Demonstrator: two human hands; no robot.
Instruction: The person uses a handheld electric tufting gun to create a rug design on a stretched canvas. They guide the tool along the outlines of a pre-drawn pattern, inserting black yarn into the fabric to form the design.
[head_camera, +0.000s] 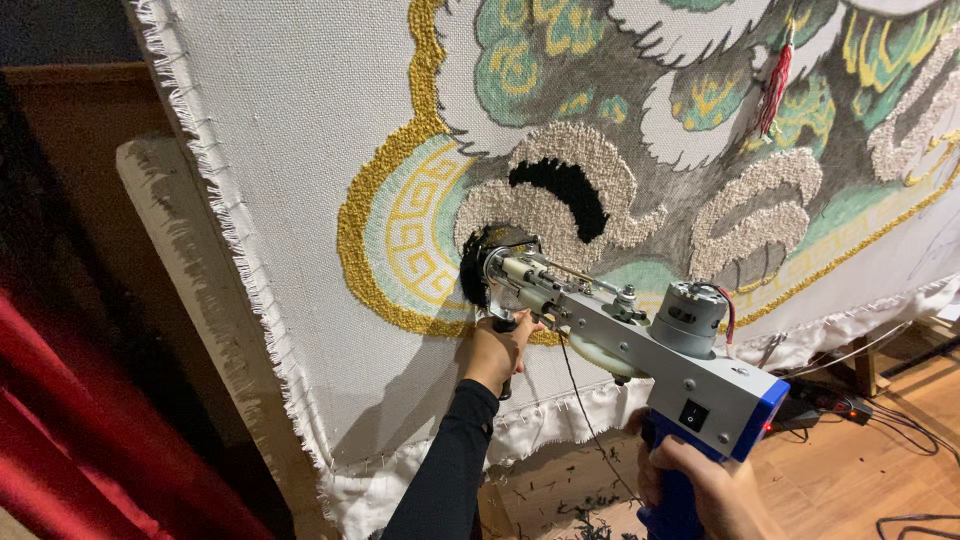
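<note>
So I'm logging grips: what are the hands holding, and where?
One tufting gun: left hand on its front handle, right hand around the blue rear grip.

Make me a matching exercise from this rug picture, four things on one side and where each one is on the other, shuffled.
Things:
1. left hand
2. right hand
3. red tassel
4. tufting gun

Places:
A. hanging at the upper right of the stretched cloth
B. around the gun's blue rear grip, at the bottom
C. its tip pressed against the cloth at a black patch
D. on the front handle just under the gun's tip

Pairs: 1-D, 2-B, 3-A, 4-C
</note>
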